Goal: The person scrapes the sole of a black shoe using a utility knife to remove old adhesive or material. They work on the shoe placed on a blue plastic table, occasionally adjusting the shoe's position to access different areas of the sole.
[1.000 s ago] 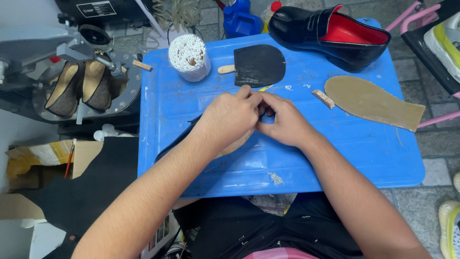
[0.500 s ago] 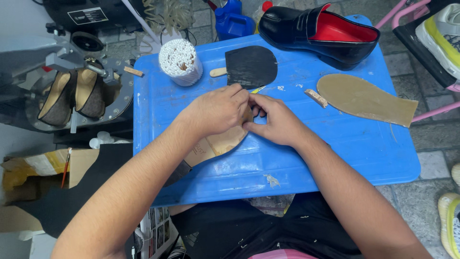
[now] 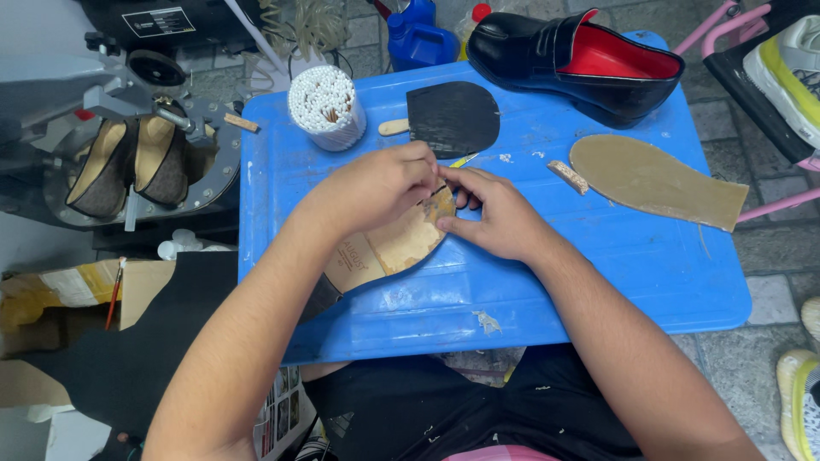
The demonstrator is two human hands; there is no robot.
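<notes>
1. Tan leather sole (image 3: 401,248): lies flat on the blue surface (image 3: 598,282), near its front-left part. The long axis runs diagonally, the heel end toward the lower left and overhanging the near edge, the toe end toward the upper right between the two hands. It appears thin, light and moderately stiff, likely to flex rather than fold; the edges near the toe offer the best hold.
2. Left hand (image 3: 376,192): rests over the toe end, fingers curled together and pinching the sole's edge.
3. Right hand (image 3: 504,224): meets the left at the toe tip, thumb and fingers closed on the same end; whether a small tool sits between them cannot be told.
4. Tan insole blank (image 3: 653,181): lies flat at the right, well apart from the hands.
5. Dark sole piece (image 3: 453,118) and a white cup of sticks (image 3: 326,107): beyond the hands.
6. Black loafer with red lining (image 3: 581,64): at the far edge.
</notes>
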